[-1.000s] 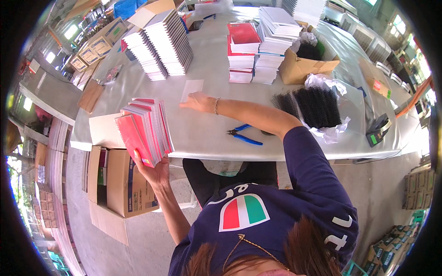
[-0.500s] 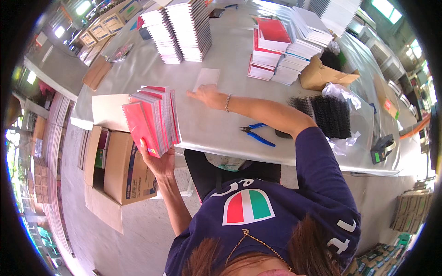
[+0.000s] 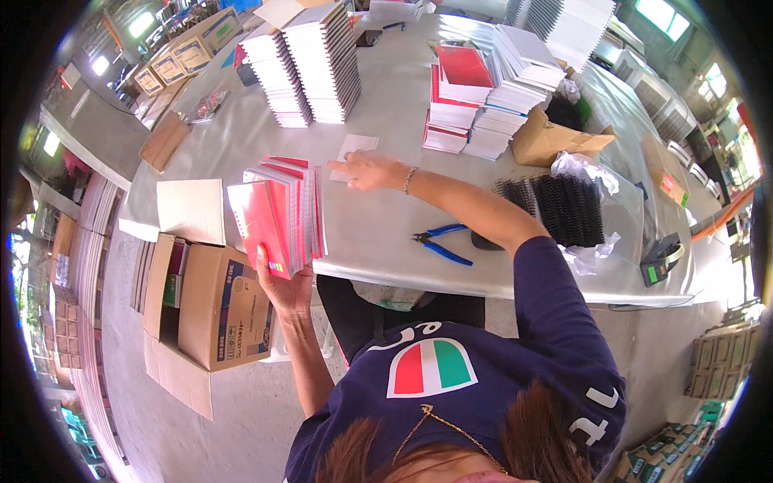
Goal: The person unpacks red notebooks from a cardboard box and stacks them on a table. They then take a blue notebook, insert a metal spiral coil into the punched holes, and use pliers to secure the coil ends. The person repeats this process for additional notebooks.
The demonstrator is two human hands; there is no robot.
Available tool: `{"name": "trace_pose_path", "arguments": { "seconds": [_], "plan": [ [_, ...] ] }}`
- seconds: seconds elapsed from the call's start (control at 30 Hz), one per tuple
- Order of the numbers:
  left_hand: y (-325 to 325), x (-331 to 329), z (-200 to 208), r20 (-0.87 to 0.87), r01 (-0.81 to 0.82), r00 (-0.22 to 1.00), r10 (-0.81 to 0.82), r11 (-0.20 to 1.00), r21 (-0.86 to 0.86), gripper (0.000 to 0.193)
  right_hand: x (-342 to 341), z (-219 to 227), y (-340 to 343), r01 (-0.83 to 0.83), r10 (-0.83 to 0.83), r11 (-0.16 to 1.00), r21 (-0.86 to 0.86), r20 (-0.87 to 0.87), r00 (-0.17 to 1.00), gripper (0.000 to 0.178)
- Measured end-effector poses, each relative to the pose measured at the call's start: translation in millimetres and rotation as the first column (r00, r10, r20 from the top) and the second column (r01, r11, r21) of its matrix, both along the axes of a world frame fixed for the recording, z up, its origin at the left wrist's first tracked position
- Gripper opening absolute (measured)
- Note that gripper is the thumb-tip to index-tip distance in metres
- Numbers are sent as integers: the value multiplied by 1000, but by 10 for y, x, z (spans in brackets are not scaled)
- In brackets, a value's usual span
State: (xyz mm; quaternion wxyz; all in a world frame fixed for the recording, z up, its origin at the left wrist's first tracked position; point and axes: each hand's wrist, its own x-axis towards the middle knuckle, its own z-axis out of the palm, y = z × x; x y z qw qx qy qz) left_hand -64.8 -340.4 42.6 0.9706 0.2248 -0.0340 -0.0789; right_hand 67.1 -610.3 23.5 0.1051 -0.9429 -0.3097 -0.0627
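Observation:
My left hand [image 3: 288, 288] grips a bundle of red-covered spiral notebooks [image 3: 270, 225] from below, its thumb on the front cover. The bundle stands tilted over the table's near left edge, pages fanned slightly apart. Stretched across the table, my right hand [image 3: 372, 171] has its fingers reaching left, at the near edge of a small white paper rectangle [image 3: 359, 143]. Nothing shows between those fingers, and they are apart from the notebooks. Below that forearm lies a pair of blue-handled cutters [image 3: 444, 246].
An open cardboard box [image 3: 201, 306] stands beside the table at left. Tall stacks of spiral-bound notebooks [image 3: 322, 68] rise at the back, with red-covered books [image 3: 463, 68] farther right. Black binding coils [image 3: 568, 208], crumpled paper [image 3: 588, 171] and a torn carton [image 3: 555, 141] lie on the right.
The notebook bundle has turned a little more upright in my left hand. My right hand stays near the white paper, its fingers slightly shifted. The whole view has moved slightly.

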Motion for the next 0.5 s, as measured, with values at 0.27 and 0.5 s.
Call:
{"name": "trace_pose_path", "arguments": {
  "seconds": [0.27,0.5],
  "plan": [
    [29,-159,78,-2,-40,999,41,994,101,58,58,0,132,34,-17,987,-159,107,994,51],
    [290,-206,20,71,-97,993,89,988,117,62,-517,1622,-568,191,-326,750,633,102,940,41]
  ]
}}
